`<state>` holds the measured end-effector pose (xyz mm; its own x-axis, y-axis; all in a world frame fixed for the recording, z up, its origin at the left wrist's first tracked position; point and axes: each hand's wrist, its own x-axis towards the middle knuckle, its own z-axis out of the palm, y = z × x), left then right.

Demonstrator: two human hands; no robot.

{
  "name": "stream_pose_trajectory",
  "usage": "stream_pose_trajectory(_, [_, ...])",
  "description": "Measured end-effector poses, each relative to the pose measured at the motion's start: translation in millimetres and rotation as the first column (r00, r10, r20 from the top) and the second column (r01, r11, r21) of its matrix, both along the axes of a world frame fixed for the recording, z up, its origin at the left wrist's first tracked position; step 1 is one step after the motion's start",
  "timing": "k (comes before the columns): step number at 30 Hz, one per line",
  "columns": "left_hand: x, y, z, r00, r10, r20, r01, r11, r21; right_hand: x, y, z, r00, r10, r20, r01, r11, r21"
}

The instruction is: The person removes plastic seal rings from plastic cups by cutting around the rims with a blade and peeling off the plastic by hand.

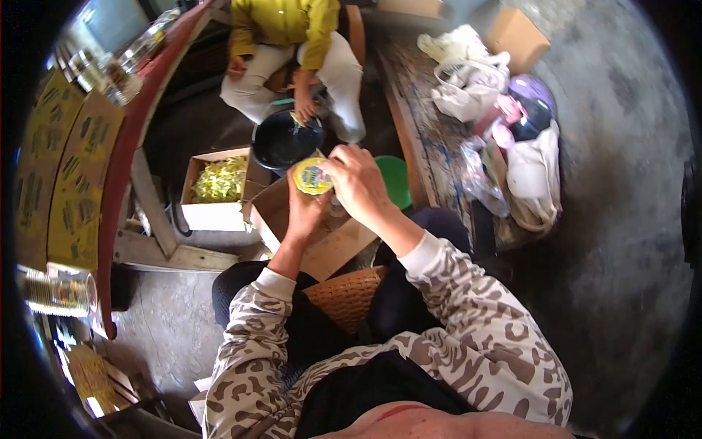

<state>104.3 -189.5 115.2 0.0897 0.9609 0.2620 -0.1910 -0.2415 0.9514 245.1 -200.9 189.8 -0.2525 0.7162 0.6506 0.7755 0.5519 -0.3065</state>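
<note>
My left hand [304,212] is wrapped round a small round container with a yellow printed lid [313,176], its top facing up toward me. From the right, my right hand [358,181] has its fingers bent at the edge of that lid; the fingertips are partly hidden. Just below both hands is an open cardboard box [340,252], with something clear inside that I cannot make out. A woven wicker piece [349,296] shows between my legs.
Opposite me, a person in a yellow top [285,29] reaches into a black basin [287,143]. A box of yellow-green pieces [219,181] stands left, a green basin [395,183] right. Bags [468,84] lie on a wooden bench [417,110]. A red-edged table [135,132] borders the left.
</note>
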Motion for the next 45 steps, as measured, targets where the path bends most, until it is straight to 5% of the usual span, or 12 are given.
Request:
stream_pose_trajectory(6, [-1.3, -2.1, 9.2, 0.984, 0.064, -0.165, -0.058, 0.998, 0.039, -3.8, -2.7, 0.4, 0.999, -0.026, 0.03, 0.026, 1.0, 0.005])
stream_pose_trajectory(45, [3.6, 1.8, -0.8, 0.964, 0.122, -0.238, -0.116, 0.992, 0.038, -10.5, -6.8, -5.2, 0.975, -0.154, 0.158, 0.157, 0.988, -0.006])
